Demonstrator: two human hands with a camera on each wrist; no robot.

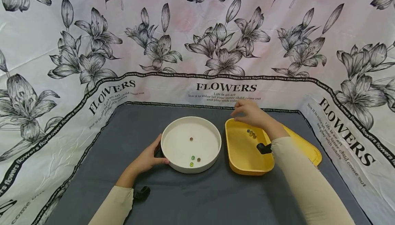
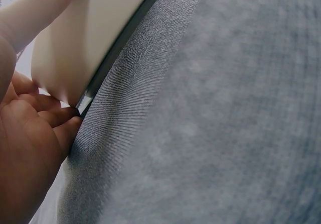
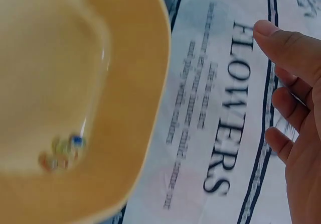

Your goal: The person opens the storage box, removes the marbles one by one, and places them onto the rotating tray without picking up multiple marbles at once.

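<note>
A round white tray [image 1: 210, 165] holds several small glass marbles: a brown one [image 1: 191, 139] near the middle, the others, green and brown, towards the near side. My left hand [image 1: 151, 154] grips the tray's left side, thumb along the front wall and fingers round the outside; the left wrist view shows curled fingertips [image 2: 67, 128] at its base. My right hand [image 1: 251, 113] hovers over the far edge of a yellow tub [image 1: 237, 168], its fingers loosely bent with nothing between them. Inside the tub, several marbles [image 1: 252, 134] lie clustered, one blue, the others amber.
A yellow lid [image 1: 308, 148] lies to the right of the tub, partly hidden by the right sleeve. A dark grey cloth [image 1: 191, 197] covers the table. Behind it rises a white sheet [image 1: 172, 89] printed with flowers and lettering.
</note>
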